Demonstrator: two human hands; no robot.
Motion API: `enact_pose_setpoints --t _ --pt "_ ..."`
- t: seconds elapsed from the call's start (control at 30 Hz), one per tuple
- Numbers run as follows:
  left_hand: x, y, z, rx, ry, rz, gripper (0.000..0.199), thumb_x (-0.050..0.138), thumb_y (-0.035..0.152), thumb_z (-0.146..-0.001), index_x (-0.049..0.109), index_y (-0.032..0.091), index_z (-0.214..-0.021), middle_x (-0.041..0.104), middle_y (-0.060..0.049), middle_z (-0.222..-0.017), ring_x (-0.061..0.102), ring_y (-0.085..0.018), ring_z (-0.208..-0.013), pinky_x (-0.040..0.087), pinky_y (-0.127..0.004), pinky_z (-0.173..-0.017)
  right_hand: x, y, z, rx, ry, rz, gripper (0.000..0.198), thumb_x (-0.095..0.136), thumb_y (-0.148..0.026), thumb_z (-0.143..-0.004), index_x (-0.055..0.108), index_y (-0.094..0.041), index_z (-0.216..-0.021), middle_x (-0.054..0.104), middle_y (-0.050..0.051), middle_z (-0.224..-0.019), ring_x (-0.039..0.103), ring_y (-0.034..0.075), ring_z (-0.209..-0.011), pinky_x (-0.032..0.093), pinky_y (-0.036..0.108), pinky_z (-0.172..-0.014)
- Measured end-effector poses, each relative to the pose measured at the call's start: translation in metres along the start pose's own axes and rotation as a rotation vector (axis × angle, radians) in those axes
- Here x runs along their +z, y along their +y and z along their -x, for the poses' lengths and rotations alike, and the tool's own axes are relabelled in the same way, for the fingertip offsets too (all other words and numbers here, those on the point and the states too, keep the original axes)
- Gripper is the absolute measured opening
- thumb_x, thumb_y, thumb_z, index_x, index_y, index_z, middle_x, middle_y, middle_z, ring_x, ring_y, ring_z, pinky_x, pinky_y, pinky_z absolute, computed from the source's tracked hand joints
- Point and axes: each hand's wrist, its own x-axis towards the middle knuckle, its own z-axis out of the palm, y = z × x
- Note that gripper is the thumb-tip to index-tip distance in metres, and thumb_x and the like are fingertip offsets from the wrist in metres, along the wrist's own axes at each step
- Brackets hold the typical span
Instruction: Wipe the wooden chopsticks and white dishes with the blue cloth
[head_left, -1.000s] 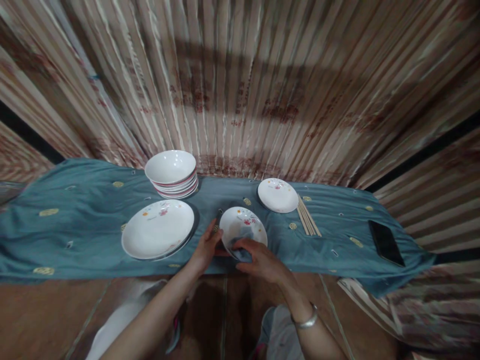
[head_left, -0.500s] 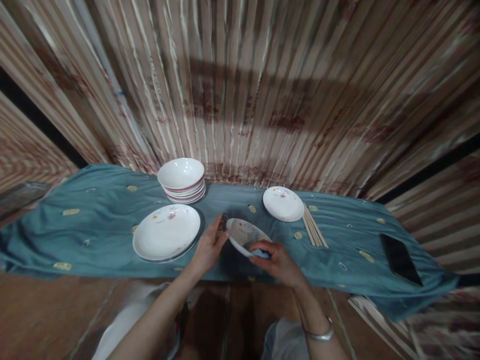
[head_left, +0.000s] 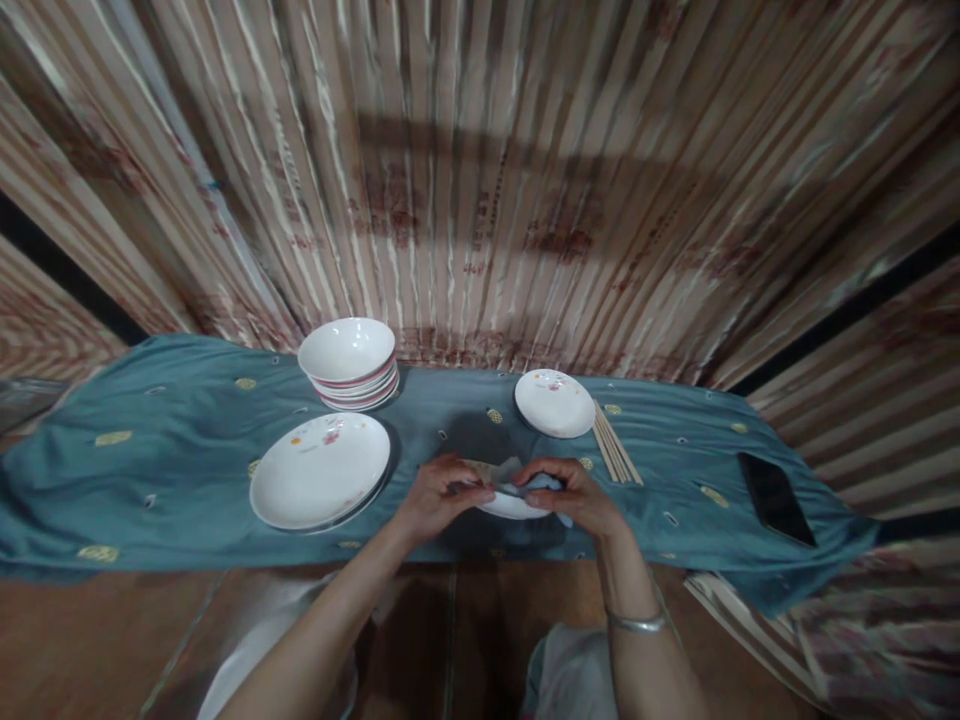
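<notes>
Between my hands, low over the front of the table, is a small white plate [head_left: 516,507], tilted, its inner face partly covered. My left hand [head_left: 441,494] is closed on its left rim. A light blue-grey cloth [head_left: 508,472] is bunched in my right hand [head_left: 576,492], whose fingers press it to the plate's right side. To the left of my left hand lie large white plates [head_left: 319,478] with a flower print, one on another.
White bowls [head_left: 349,350] with red bands are stacked at the back left. A small flowered plate [head_left: 555,405] lies at the back right beside several wooden chopsticks [head_left: 616,450]. A black phone [head_left: 776,498] rests near the right end of the teal tablecloth [head_left: 187,440].
My left hand has come from just beside the small plate to a grip on its rim. The plate has tilted differently, and more of the cloth shows above it. The view has shifted slightly.
</notes>
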Motion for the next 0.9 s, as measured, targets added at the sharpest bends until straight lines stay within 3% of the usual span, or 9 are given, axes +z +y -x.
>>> enact_pose_setpoints --t 0.1,0.2,0.3,0.4,0.5,0.57,0.63,0.8,0.9 --pt "0.002 0.000 0.000 -0.080 0.083 0.066 0.019 0.072 0.036 -0.066 0.070 0.019 -0.058 0.063 -0.001 -0.062 0.056 -0.016 -0.064 0.041 -0.026 -0.064 -0.011 0.006 -0.006 -0.096 0.256 -0.304 0.028 0.081 -0.036 -0.056 0.070 -0.020 -0.077 0.068 -0.001 -0.072 0.058 0.011 -0.059 0.045 0.020 -0.053" --pt "0.002 0.001 -0.002 -0.197 0.217 0.235 0.029 0.073 0.042 -0.063 0.067 0.016 -0.052 0.056 0.001 -0.051 0.048 -0.012 -0.054 0.034 -0.024 -0.054 -0.030 0.015 -0.011 -0.198 0.549 -0.678 0.027 0.077 -0.035 -0.061 0.069 -0.022 -0.083 0.070 -0.002 -0.072 0.059 0.011 -0.052 0.048 0.020 -0.046" --pt "0.001 0.002 -0.006 -0.289 0.378 0.498 0.033 0.078 0.046 -0.055 0.068 0.014 -0.055 0.060 0.001 -0.051 0.048 -0.011 -0.052 0.035 -0.023 -0.054 -0.043 0.022 -0.013 -0.237 0.647 -0.862 0.017 0.070 -0.029 -0.070 0.069 -0.022 -0.086 0.072 0.000 -0.077 0.063 0.012 -0.056 0.053 0.021 -0.050" --pt "0.002 0.001 -0.008 -0.369 0.444 0.728 0.038 0.082 0.045 -0.050 0.072 0.012 -0.064 0.068 -0.005 -0.061 0.057 -0.014 -0.058 0.042 -0.025 -0.060 -0.036 0.021 -0.014 -0.222 0.661 -0.843 0.014 0.068 -0.027 -0.073 0.070 -0.020 -0.085 0.071 0.000 -0.070 0.064 0.013 -0.055 0.052 0.021 -0.048" --pt "0.006 -0.003 -0.007 -0.429 0.431 0.849 0.043 0.082 0.044 -0.051 0.074 0.008 -0.074 0.072 -0.011 -0.071 0.063 -0.020 -0.068 0.046 -0.029 -0.068 -0.006 0.013 -0.016 -0.221 0.575 -0.657 0.020 0.069 -0.032 -0.072 0.071 -0.017 -0.086 0.072 0.003 -0.074 0.067 0.018 -0.069 0.055 0.024 -0.057" --pt "0.009 -0.008 -0.006 -0.451 0.442 0.899 0.043 0.083 0.041 -0.052 0.074 0.007 -0.078 0.073 -0.012 -0.075 0.065 -0.022 -0.073 0.047 -0.031 -0.071 0.018 0.007 -0.018 -0.314 0.520 -0.448 0.021 0.067 -0.032 -0.075 0.072 -0.019 -0.090 0.071 0.006 -0.097 0.064 0.020 -0.098 0.053 0.030 -0.082" --pt "0.010 -0.013 -0.005 -0.462 0.461 0.947 0.041 0.083 0.038 -0.054 0.073 0.007 -0.080 0.073 -0.012 -0.076 0.066 -0.023 -0.076 0.049 -0.031 -0.073 0.041 0.004 -0.019 -0.435 0.445 -0.141 0.019 0.062 -0.030 -0.081 0.071 -0.021 -0.093 0.064 0.006 -0.118 0.055 0.021 -0.116 0.042 0.036 -0.101" --pt "0.008 -0.020 -0.005 -0.474 0.460 1.032 0.027 0.078 0.026 -0.064 0.072 0.007 -0.083 0.072 -0.010 -0.075 0.066 -0.018 -0.068 0.050 -0.027 -0.067 0.083 0.015 -0.018 -0.610 0.341 0.570 0.038 0.048 -0.026 -0.090 0.054 -0.016 -0.126 0.043 0.012 -0.141 0.041 0.021 -0.130 0.035 0.039 -0.108" --pt "0.006 -0.022 -0.004 -0.446 0.469 1.030 0.017 0.075 0.019 -0.064 0.072 0.010 -0.078 0.072 -0.007 -0.074 0.064 -0.014 -0.064 0.049 -0.022 -0.062 0.100 0.026 -0.020 -0.683 0.314 0.865 0.044 0.044 -0.025 -0.092 0.045 -0.010 -0.134 0.038 0.017 -0.144 0.039 0.024 -0.130 0.036 0.040 -0.106"
